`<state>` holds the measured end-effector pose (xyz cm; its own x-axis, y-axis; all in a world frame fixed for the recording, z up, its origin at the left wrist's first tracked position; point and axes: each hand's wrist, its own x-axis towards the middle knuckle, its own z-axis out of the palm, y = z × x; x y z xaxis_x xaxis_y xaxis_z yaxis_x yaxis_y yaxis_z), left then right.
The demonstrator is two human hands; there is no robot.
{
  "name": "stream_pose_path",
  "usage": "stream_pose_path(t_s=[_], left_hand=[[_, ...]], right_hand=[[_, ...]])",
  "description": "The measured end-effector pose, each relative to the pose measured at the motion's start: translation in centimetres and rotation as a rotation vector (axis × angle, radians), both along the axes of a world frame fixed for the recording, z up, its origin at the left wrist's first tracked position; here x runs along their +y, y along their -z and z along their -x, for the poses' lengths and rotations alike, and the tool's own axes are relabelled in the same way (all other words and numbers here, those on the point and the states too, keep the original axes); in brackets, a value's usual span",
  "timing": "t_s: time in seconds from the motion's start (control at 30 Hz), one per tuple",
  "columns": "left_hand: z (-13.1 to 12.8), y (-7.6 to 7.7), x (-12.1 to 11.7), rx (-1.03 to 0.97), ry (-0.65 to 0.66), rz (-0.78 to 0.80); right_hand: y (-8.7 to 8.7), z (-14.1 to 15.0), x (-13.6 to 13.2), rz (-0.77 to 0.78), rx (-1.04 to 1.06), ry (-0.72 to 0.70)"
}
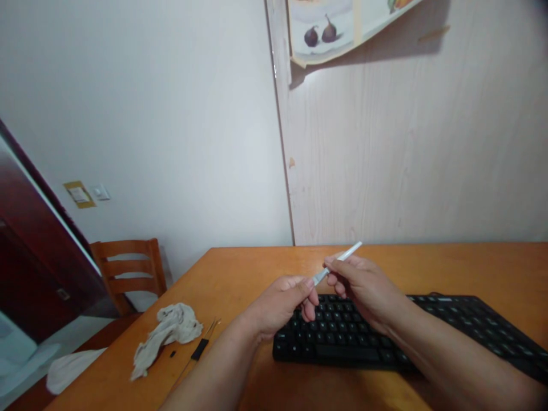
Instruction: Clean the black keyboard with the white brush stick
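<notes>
A slim white pen (340, 261) with a pale, translucent lower end is held up above a black keyboard (338, 337). My right hand (363, 288) pinches its barrel between thumb and fingers. My left hand (278, 302) grips the lower end, with its fingertips meeting the right hand's grip. Both hands hover over the keyboard's left half and hide part of its keys. The pen's tip is hidden inside my left fingers.
The orange wooden table (257, 268) holds a crumpled beige cloth (166, 337), a small black piece with thin metal wires (199, 349) and a tiny black bit (172, 354). A wooden chair (128, 268) stands beyond the table's left edge. A wall and wood-patterned panel rise behind.
</notes>
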<state>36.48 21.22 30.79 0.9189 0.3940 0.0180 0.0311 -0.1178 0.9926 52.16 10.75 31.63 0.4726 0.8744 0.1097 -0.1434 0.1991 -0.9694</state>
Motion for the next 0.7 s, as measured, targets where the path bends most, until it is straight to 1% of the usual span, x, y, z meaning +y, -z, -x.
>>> stream_pose_path(t_s=[0.17,0.3,0.37,0.47,0.53,0.6,0.7], left_hand=[[0.4,-0.1,0.5,0.025,0.017,0.008],[0.8,-0.3,1.2,0.024,0.009,0.003],[0.8,-0.3,1.6,-0.009,-0.031,0.026],[0.6,-0.2,1.9,-0.088,-0.171,0.057],[0.3,-0.1,1.7,-0.13,-0.256,0.042],[0.1,-0.1,1.3,-0.143,-0.277,0.016],[-0.2,-0.1,0.7,-0.133,-0.228,-0.034]], right_hand=[[0.1,0.1,0.2,-0.023,0.01,0.006],[0.1,-0.8,0.4,-0.036,0.045,0.079],[0.1,-1.2,0.5,-0.049,0.052,0.1],[0.2,-1.2,0.4,-0.044,0.061,0.088],[0.2,-0.9,0.4,-0.024,0.055,0.066],[0.3,-0.6,0.4,-0.005,0.043,0.04],[0.4,-0.2,0.5,-0.001,0.027,0.006]])
